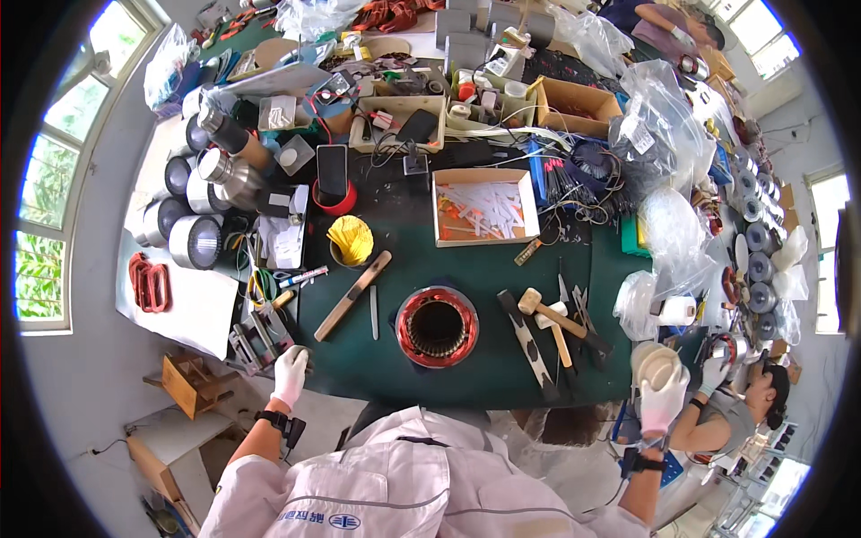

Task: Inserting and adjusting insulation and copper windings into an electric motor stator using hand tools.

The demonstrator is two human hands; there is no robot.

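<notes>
On the green table mat stands a motor stator (437, 326), a round metal ring with red windings inside. My right hand (664, 403), in a white glove, grips a round beige roll (656, 364) beside the table's right front corner. My left hand (290, 377), also gloved, is at the left front edge near metal blocks (258, 341). Its fingers look curled together; what they hold, if anything, is hidden. Left of the stator lie a wooden strip (353, 296) and a thin flat blade (374, 313). To its right lie a mallet (547, 321), a hammer (574, 326) and a dark-ended flat tool (528, 345).
A shallow box of paper strips (484, 206) and a yellow-lined cup (351, 240) stand farther back. Metal cylinders (195, 240) and red coils (149, 283) crowd the left. Plastic bags (673, 233) are at the right, where a co-worker (726, 412) handles another stator.
</notes>
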